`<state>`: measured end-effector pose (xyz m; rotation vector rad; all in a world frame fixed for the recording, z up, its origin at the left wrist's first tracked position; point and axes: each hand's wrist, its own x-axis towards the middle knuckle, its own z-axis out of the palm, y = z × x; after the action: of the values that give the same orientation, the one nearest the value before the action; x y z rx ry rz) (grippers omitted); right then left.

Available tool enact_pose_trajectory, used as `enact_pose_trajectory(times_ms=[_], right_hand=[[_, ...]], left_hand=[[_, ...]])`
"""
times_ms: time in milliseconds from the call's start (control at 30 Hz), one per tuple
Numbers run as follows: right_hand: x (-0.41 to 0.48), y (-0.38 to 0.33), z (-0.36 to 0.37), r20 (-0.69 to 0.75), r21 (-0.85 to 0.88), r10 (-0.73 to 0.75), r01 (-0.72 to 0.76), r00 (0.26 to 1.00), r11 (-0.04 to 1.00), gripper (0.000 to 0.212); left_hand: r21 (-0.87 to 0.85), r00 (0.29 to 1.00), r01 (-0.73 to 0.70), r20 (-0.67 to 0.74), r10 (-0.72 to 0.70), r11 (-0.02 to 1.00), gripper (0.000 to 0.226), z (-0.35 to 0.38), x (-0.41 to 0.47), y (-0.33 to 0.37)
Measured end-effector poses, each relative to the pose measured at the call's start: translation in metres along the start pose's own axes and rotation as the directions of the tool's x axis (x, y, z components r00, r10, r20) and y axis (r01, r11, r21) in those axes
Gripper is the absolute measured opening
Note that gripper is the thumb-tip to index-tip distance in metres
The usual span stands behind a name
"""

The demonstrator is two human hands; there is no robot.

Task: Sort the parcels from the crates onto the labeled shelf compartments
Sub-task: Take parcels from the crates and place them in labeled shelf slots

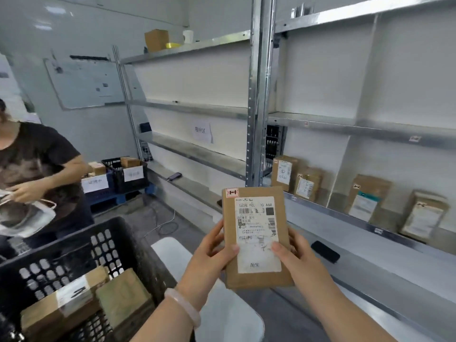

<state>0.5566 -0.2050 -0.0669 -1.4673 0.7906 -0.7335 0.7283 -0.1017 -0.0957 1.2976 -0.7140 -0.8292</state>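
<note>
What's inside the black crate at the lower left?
The black crate holds at least two brown boxes: a white-labelled parcel and a plain parcel beside it. Anything beneath them is covered.

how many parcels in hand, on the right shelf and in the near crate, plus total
held parcel, in left hand and right hand: 1
shelf parcels on right shelf: 4
crate parcels showing in near black crate: 2
total: 7

parcel (256, 236) label reads "502b", "a68", "p021".
</note>
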Motion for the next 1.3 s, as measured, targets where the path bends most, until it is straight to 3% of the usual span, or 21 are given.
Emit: enact_pose_trajectory(times_ms=[133, 267, 600, 833, 1100, 1300], right_hand=[[0.004, -0.001, -0.076, -0.062, 0.022, -0.013, 0.014, 0.998, 1.0, 0.042], [0.007, 0.007, -0.151, -0.147, 0.036, -0.03, 0.035, 0.989, 0.999, 0.039], [-0.01, 0.033, -0.303, -0.33, 0.046, 0.027, -0.013, 0.944, 0.999, 0.043], [-0.025, 0.054, -0.351, -0.404, 0.056, 0.063, -0.044, 0.912, 0.997, 0.048], [-0.029, 0.074, -0.378, -0.477, 0.073, 0.085, -0.057, 0.875, 0.996, 0.057], [-0.011, 0.078, -0.382, -0.532, 0.037, 0.075, -0.065, 0.843, 0.997, 0.069]], left_hand=[[-0.003, 0.998, -0.006, 0.065, 0.006, 1.0, 0.075, 0.075, 0.022, -0.006], [0.007, 0.989, -0.02, 0.147, 0.019, 1.0, 0.092, 0.149, 0.043, -0.016], [-0.027, 0.936, 0.032, 0.351, -0.021, 0.999, 0.081, 0.309, 0.062, -0.051], [0.019, 0.896, 0.098, 0.433, -0.097, 0.995, 0.075, 0.362, 0.067, -0.075], [0.068, 0.848, 0.145, 0.505, -0.159, 0.987, 0.091, 0.393, 0.086, -0.098], [0.074, 0.809, 0.156, 0.563, -0.171, 0.985, 0.089, 0.4, 0.114, -0.105]])
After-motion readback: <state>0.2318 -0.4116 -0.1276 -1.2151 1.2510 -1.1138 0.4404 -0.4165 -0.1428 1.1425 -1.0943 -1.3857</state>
